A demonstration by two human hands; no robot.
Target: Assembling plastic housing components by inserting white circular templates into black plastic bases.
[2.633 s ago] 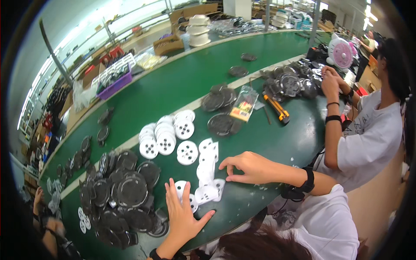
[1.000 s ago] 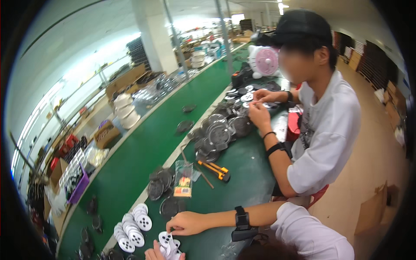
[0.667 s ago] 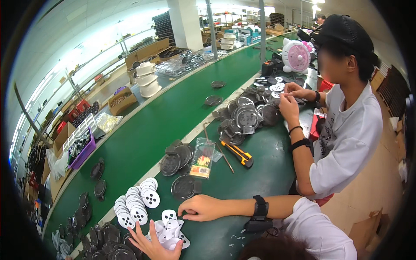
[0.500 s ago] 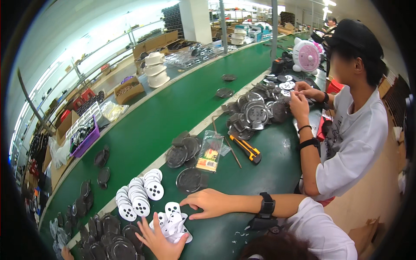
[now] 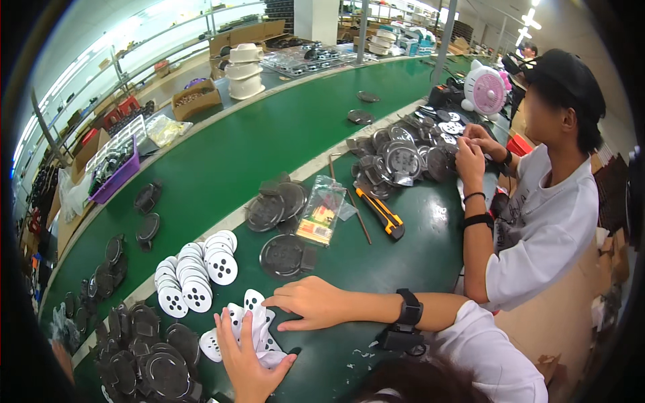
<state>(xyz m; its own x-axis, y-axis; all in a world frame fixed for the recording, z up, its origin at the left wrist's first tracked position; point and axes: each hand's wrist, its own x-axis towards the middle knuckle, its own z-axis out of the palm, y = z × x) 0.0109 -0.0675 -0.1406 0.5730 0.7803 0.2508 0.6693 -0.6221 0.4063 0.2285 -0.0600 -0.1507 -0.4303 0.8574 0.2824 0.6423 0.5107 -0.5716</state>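
- Green table (image 5: 410, 269): it spreads under and beyond the fingers. A disc flicked toward the body could slide off the near side, which the arm and hair partly hide.
- Heap of dark plastic discs (image 5: 164, 373): just left of the left fingers. A wide sweep there could spill dark discs among the white ones.
- Left hand (image 5: 254, 366): fingers and thumb spread wide over white discs, with no grip visible.
- Right hand (image 5: 310, 302): loosely curled, thumb and finger apart, fingertip beside a white disc. Whether it presses on it, I cannot tell.
- 3 leaning stacks of white discs (image 5: 197, 295): beyond the left fingertips. A bump from them could make the stacks slump.
- Loose pile of white discs (image 5: 263, 339): under the left fingers, beside the right fingertips. The discs overlap, so a pinch could lift 2 together; the left fingers hide some edges.
- Cluster of dark discs (image 5: 272, 205): beyond the right fingers, with 1 more dark disc (image 5: 283, 256) between, blocking a straight reach outward.
- Clear packet (image 5: 321, 213): beyond the right fingers, right of that cluster.
- Orange knife (image 5: 379, 211): farther right of the right fingers; blade exposure unclear.
- Thin rod (image 5: 359, 218): between packet and knife.
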